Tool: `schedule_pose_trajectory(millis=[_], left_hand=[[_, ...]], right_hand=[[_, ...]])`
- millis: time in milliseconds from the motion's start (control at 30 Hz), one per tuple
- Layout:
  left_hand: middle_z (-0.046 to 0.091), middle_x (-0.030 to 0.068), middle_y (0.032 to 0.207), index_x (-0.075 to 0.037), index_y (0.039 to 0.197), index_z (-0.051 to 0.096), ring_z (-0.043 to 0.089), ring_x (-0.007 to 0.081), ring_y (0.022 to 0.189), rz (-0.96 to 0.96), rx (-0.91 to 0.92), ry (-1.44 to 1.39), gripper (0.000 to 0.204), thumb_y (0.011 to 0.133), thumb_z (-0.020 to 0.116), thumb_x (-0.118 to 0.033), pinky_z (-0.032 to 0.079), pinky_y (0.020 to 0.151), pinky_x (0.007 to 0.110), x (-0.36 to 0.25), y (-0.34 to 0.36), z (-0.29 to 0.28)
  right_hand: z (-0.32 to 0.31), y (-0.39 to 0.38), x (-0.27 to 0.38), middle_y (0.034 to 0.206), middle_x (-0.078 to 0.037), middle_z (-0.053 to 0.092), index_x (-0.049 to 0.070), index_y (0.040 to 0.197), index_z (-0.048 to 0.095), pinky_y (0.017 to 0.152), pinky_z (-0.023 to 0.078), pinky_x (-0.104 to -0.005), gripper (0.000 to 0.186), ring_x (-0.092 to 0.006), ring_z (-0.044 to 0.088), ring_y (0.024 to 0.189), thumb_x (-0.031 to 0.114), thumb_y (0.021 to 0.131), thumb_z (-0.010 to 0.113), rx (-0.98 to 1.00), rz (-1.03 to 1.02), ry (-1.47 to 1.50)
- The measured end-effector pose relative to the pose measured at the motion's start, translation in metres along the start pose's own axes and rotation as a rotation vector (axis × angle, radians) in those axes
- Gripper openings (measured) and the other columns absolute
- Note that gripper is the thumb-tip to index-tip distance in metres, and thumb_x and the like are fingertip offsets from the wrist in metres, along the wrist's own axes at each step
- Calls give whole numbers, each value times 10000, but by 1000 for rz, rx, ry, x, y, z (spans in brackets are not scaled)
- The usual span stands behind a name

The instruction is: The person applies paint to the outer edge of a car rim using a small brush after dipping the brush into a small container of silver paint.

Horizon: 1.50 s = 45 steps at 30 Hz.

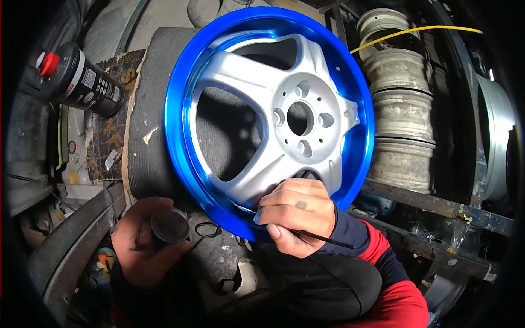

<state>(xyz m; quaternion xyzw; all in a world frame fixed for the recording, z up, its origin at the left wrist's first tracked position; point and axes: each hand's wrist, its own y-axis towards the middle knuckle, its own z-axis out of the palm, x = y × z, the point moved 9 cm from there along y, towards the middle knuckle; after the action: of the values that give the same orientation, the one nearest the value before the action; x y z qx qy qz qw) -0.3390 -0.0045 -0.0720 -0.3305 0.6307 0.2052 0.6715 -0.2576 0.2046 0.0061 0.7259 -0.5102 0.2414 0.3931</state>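
Note:
A car wheel rim with a glossy blue outer lip (178, 109) and silver spokes (246, 71) lies face up before me. My right hand (301, 216) is closed around a slim black-handled brush (322, 238), resting over the near edge of the wheel. The brush's tip reaches toward the seam where a silver spoke meets the blue lip; the fingers partly hide it. To the left of the wheel, my left hand (143, 240) is wrapped round a small cup (170, 225). The cup's contents look dark and I cannot make them out.
A dark mat (150, 109) lies under the wheel. A black bottle with a red cap (82, 79) stands at the upper left. Several worn rims (399, 115) are stacked on a metal rack (481, 180) at the right. A yellow hose (421, 28) crosses above them.

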Motion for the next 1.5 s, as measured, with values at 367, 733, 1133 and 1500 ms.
schedule_pose_trajectory(millis=[367, 733, 1133, 1500], left_hand=[[610, 123, 1217, 69, 1392, 488, 634, 193, 1108, -81, -202, -175, 728, 725, 774, 118, 511, 968, 332, 42, -16, -16], [509, 141, 1376, 62, 1443, 482, 563, 178, 1196, 85, -360, -121, 680, 850, 764, -113, 417, 1064, 313, 37, 20, -34], [605, 116, 1365, 64, 1460, 484, 580, 167, 1255, 172, 31, -374, 572, 940, 703, -30, 428, 1115, 318, -41, 137, -18], [615, 120, 1368, 81, 1446, 503, 604, 205, 1246, 169, -15, -359, 664, 879, 797, -99, 463, 1089, 333, -37, 96, 5]], right_hand=[[-90, -29, -44, 1264, -215, 640, -29, 1303, 560, 865, 545, -395, 366, -231, 678, 957, 237, 1091, 426, -491, 222, 221], [-166, -43, -153, 1461, -188, 545, 13, 1389, 563, 1125, 406, -355, 334, -238, 536, 1338, 151, 1100, 471, -561, 319, -291], [-136, -33, -148, 1354, -170, 622, 25, 1213, 624, 1008, 473, -322, 195, -205, 598, 1212, 108, 1064, 529, -706, 366, -241], [-160, -19, -170, 1320, -118, 646, 16, 1198, 629, 851, 512, -259, 206, -121, 632, 1016, 99, 1031, 544, -625, 317, 55]])
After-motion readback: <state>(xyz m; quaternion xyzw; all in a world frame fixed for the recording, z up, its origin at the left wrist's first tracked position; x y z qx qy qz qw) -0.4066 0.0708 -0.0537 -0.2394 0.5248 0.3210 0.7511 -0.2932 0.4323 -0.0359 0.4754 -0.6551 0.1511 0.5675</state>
